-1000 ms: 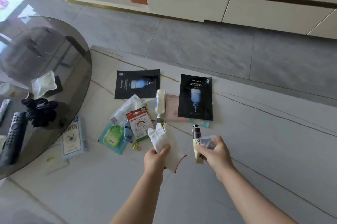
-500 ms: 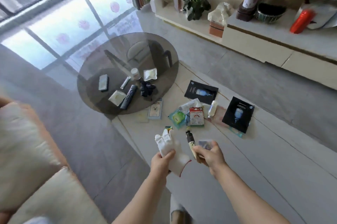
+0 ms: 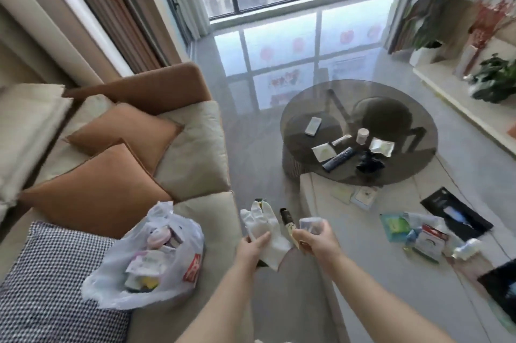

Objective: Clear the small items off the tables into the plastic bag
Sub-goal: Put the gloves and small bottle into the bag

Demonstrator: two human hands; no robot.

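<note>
I have turned from the counter (image 3: 321, 192) toward the plastic bag (image 3: 145, 259) on the sofa; left hand (image 3: 252, 245) fingers grip a white glove (image 3: 265, 231), right hand (image 3: 318, 242) fingers pinch a tube (image 3: 287, 220), ready for deposit.
</note>
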